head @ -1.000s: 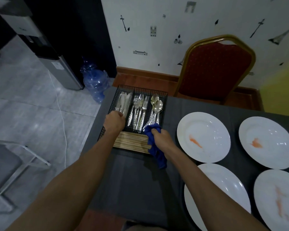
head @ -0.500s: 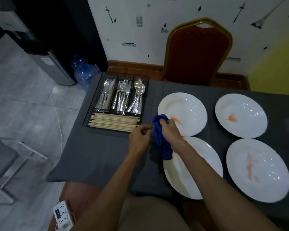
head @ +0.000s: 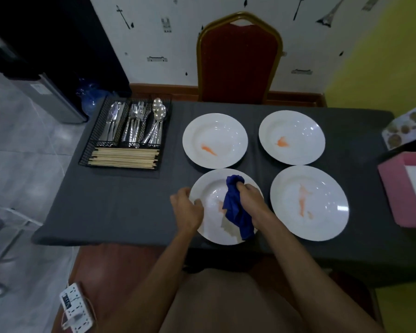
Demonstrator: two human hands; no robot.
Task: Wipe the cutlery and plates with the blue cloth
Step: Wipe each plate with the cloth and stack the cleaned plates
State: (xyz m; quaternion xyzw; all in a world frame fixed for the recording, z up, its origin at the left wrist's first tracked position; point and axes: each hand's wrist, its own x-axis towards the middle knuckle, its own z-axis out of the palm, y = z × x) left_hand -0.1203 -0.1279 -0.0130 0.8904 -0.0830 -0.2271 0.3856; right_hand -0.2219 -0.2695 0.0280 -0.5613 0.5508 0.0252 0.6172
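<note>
Several white plates with orange smears lie on the dark grey table (head: 130,207). The near-left plate (head: 209,188) has my left hand (head: 186,210) gripping its left rim, thumb on top. My right hand (head: 250,200) grips the bunched blue cloth (head: 235,207) over this plate's middle, beside its orange smear. The far-left plate (head: 215,140), far-right plate (head: 291,137) and near-right plate (head: 309,203) lie untouched. A black wire cutlery tray (head: 127,135) at the table's left holds knives, forks, spoons and chopsticks.
A red chair with a gold frame (head: 238,58) stands behind the table at the wall. A pink box (head: 404,193) and a patterned tray (head: 406,126) sit at the right edge. On the floor by my left leg lies a white power strip (head: 75,308).
Both hands left the cutlery tray and came back to the near-left plate. My left hand now grips its rim, and my right hand brought the cloth over it.
</note>
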